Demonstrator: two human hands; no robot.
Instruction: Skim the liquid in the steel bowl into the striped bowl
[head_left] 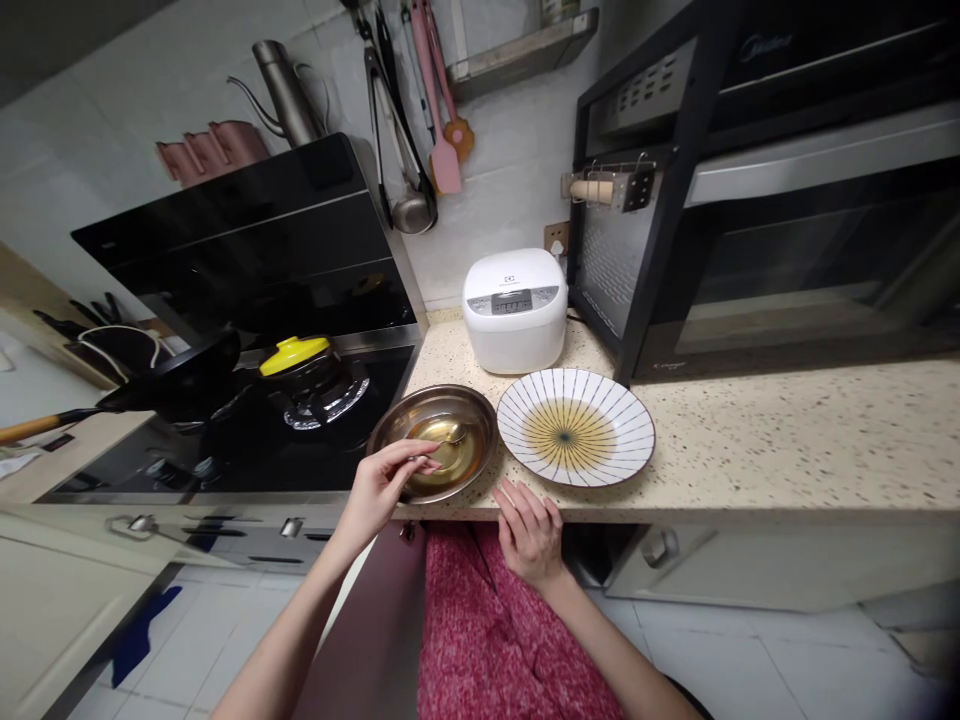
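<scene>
My left hand (pixel 388 482) is closed in a pinch over a round stainless steel bowl (pixel 386 412) that has clear yellowish liquid in it. Between its fingertips is what looks like the handle of a metal spoon (pixel 454 433), whose head sits in the liquid; the fingers hide most of the handle. At the counter's front edge rests my right hand (pixel 529 530), fingers loosely stretched out and holding nothing. Just beyond it stands a white striped plate (pixel 637 430) with a shallow pool of yellowish liquid, close beside the bowl.
Behind the plate is a white rice cooker (pixel 516 335). On the left, the black stove (pixel 247 470) carries a yellow-lidded pot (pixel 296 358) and a dark wok (pixel 180 375). A black rack with an oven (pixel 810 270) stands at the right. Utensils hang from the wall.
</scene>
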